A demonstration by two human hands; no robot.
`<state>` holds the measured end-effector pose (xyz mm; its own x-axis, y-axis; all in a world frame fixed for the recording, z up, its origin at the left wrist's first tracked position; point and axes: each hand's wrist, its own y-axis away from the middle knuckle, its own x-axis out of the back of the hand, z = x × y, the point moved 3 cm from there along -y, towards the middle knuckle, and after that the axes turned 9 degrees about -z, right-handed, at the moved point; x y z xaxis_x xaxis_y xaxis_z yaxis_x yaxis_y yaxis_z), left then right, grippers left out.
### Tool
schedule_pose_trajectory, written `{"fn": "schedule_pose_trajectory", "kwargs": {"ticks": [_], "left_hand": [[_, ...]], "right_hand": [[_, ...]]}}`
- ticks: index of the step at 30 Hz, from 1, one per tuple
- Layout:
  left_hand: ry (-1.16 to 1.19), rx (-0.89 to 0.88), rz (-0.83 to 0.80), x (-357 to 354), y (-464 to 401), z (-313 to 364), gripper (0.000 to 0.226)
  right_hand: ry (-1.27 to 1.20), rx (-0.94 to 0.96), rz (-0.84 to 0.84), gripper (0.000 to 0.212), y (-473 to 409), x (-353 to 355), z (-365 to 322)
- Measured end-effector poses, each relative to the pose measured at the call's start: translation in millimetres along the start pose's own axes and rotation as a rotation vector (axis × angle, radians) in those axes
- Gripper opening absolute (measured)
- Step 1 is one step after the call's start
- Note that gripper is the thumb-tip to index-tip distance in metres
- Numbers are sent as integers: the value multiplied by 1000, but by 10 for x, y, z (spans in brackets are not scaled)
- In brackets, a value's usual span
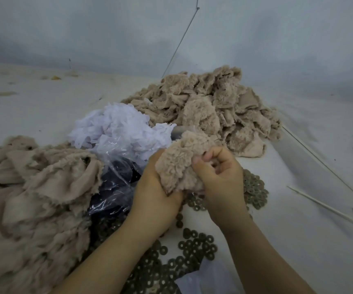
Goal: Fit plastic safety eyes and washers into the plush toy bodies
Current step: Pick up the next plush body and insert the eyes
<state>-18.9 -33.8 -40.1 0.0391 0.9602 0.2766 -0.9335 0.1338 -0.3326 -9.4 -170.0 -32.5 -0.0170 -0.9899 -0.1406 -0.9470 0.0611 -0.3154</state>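
Washers (194, 247) lie scattered nearest, spreading beneath the plush body (182, 160). Both hands grasp that body: the left hand (154, 187) cups its near-left edge, the right hand (220, 175) pinches its right side. No eye shows on it. Beyond it a large pile (209, 107) looks unfinished; left of it another heap (33, 187) lies.

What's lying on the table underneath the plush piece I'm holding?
Under the plush piece, gripped by the left hand and right hand, round washers lie scattered on the table. The hands and the fabric cover whatever lies directly beneath.
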Motion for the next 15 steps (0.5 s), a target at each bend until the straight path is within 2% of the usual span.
{"fn": "schedule_pose_trajectory", "kwargs": {"ticks": [1,2,4,5,6,9,10,13,15], "left_hand": [[22,25,31,21,41,-15,54],[15,29,53,41,81,-38,50],[-99,-54,72,87,145,-81,29],[-175,-127,80,115,168,-86,21],[-251,-203,86,136,186,-86,19],[-445,-378,89,169,215,-58,20],[-463,-419,89,166,220,-57,23],[-434,-465,19,121,221,-85,26],[-478,-507,-54,87,237,-85,24]], "right_hand": [[-18,-26,-15,17,31,-6,56],[-16,-37,-19,29,50,-3,102],[50,-63,2,55,82,26,193],[109,-76,22,59,82,35,221],[184,-79,42,55,79,43,249],[347,-92,90,22,57,75,271],[281,-144,63,17,52,66,286],[-147,-327,-253,53,102,-60,345],[-307,-333,-426,51,159,-124,323]]}}
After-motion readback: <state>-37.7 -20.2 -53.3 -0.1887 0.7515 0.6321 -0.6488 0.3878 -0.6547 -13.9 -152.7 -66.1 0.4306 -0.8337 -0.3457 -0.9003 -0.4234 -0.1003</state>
